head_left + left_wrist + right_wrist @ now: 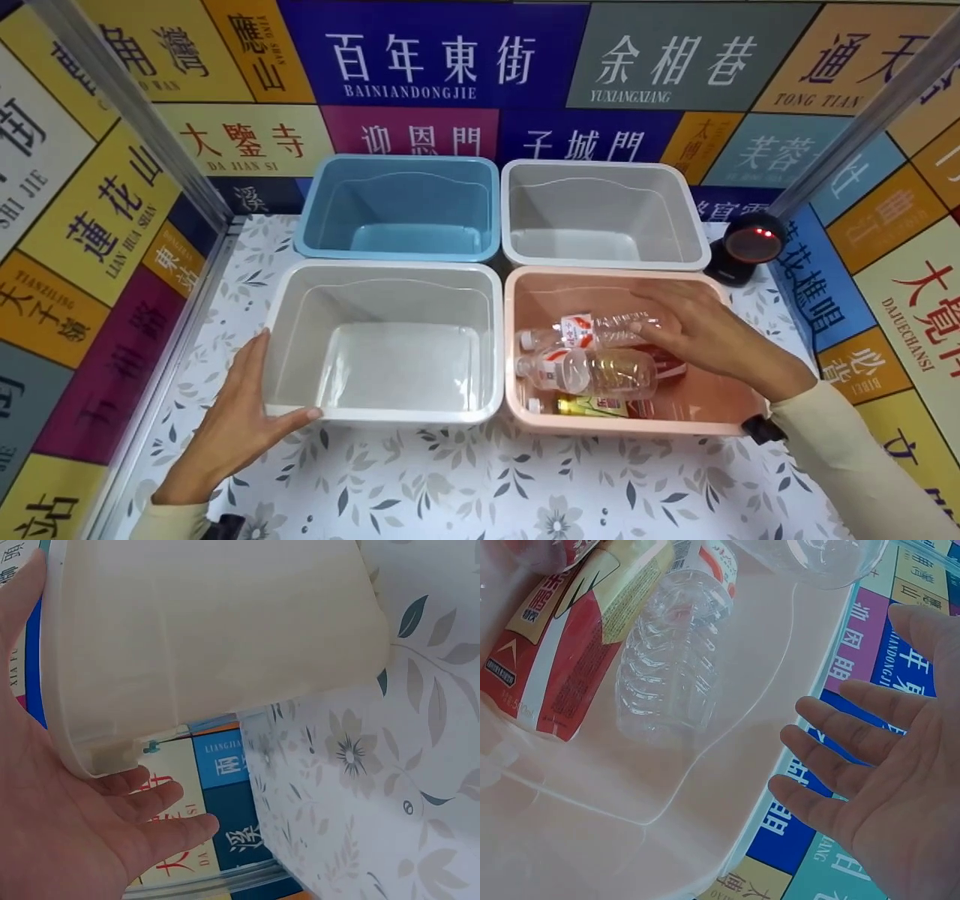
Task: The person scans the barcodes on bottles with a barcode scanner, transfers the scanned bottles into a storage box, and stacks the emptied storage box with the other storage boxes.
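My right hand [679, 322] hovers over the pink bin [720, 427], its fingers apart and holding nothing. Beneath it lie a ribbed clear plastic bottle [619, 328] with a white and red label and a wider clear bottle [622, 373]. In the right wrist view a red and yellow package [562, 652] lies beside a ribbed bottle [671, 652]. At the front left corner of a white bin [390, 416], my left hand [232, 420] rests with extended fingers along the outer side and the thumb at the front rim.
Behind stand a blue bin [397, 255] and a light grey bin [607, 264]. A black device with red lights [750, 244] sits at the back right. Printed panels and metal rails border the flower-patterned table [442, 480].
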{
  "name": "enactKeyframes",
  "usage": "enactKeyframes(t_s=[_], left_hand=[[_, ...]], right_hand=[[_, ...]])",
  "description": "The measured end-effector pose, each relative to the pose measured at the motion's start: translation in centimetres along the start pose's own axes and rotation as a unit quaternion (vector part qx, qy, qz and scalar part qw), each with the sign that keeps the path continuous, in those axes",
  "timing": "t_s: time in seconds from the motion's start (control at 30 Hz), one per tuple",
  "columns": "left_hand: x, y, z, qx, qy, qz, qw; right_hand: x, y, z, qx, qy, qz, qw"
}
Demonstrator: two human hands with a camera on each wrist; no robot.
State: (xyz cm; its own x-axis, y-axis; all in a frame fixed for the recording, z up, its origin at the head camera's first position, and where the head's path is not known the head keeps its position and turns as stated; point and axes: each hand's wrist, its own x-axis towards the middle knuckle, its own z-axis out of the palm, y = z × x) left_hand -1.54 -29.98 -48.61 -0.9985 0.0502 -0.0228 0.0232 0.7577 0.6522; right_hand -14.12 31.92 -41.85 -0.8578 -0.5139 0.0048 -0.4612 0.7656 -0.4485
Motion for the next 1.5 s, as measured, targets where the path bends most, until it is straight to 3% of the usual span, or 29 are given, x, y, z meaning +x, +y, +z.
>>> enactKeyframes(t_s=[0.4, 0.73, 1.07, 1.3, 1.5], left_hand=[[-0.1, -0.3, -0.4, -0.025, -0.026, -0.038, 0.9986], [-0.1, -0.4, -0.2, -0.03, -0.023, -0.04, 0.9985], [-0.1, -0.4, -0.3, -0.035, -0.031, -0.051, 0.9976], [-0.1, -0.5, -0.1, -0.047, -0.024, -0.056, 0.997], [-0.1, -0.7, 0.0, -0.073, -0.014, -0.045, 0.9962]], right_hand=[[1.0, 0.8, 0.3, 0.037, 0.007, -0.013, 0.9992], [1.1, -0.4, 0.5, 0.052, -0.048, 0.034, 0.9969], [1.6, -2.3, 1.8, 0.029, -0.053, -0.064, 0.9961], [1.3, -3.5, 2.7, -0.02, -0.069, -0.088, 0.9935], [1.4, -4.5, 3.5, -0.091, -0.069, -0.156, 0.9812]])
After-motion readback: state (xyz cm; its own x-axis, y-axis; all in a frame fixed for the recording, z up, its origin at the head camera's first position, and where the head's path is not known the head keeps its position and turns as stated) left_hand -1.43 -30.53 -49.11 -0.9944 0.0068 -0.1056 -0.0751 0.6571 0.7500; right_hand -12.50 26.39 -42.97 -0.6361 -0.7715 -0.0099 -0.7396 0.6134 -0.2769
